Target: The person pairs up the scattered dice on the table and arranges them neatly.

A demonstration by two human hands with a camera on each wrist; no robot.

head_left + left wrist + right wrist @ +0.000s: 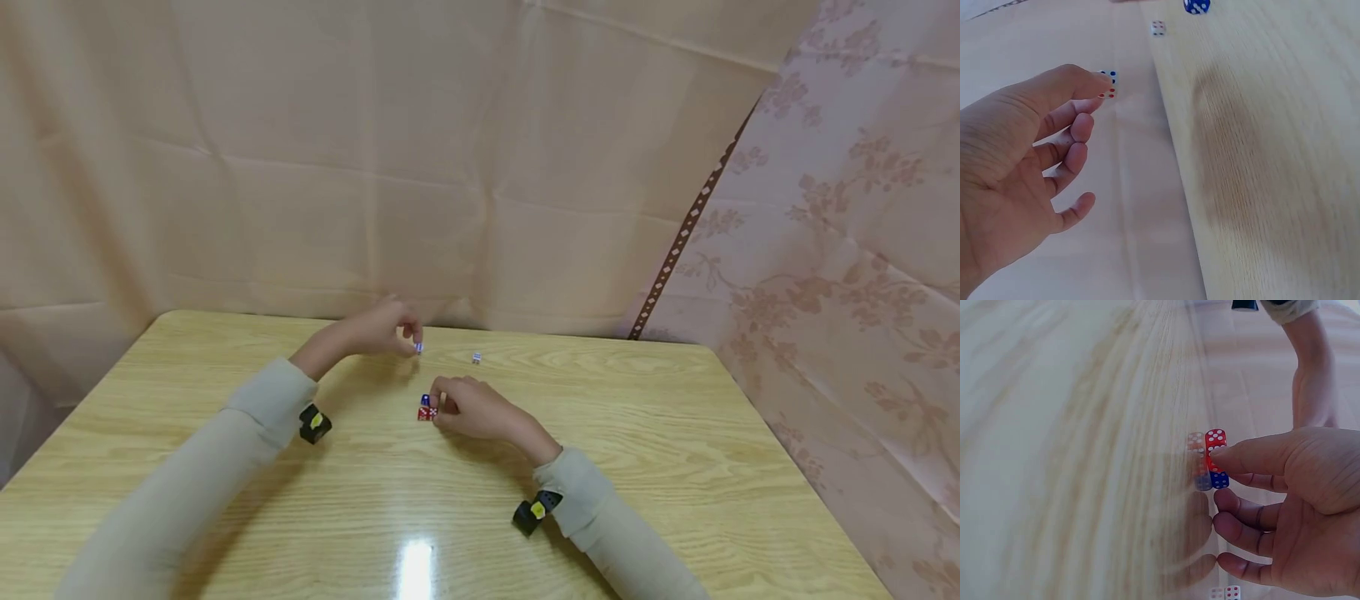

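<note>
My left hand (375, 327) pinches a white die (1110, 92) with blue and red dots between thumb and index finger, above the back of the table. Closer to me, two red dice (423, 413) sit side by side with a blue die (425, 400) just behind them. At their right side is my right hand (474, 408). In the right wrist view its thumb lies against a red die (1216, 450), the index finger partly hidden beyond, and the two pinch that die. The blue die (1219, 480) stands beside it there.
Another white die (476, 358) lies near the back of the wooden table (660, 433), to the right of my left hand. Behind the table's far edge hangs a beige curtain (420, 167). A floral cloth (855, 233) hangs at the right.
</note>
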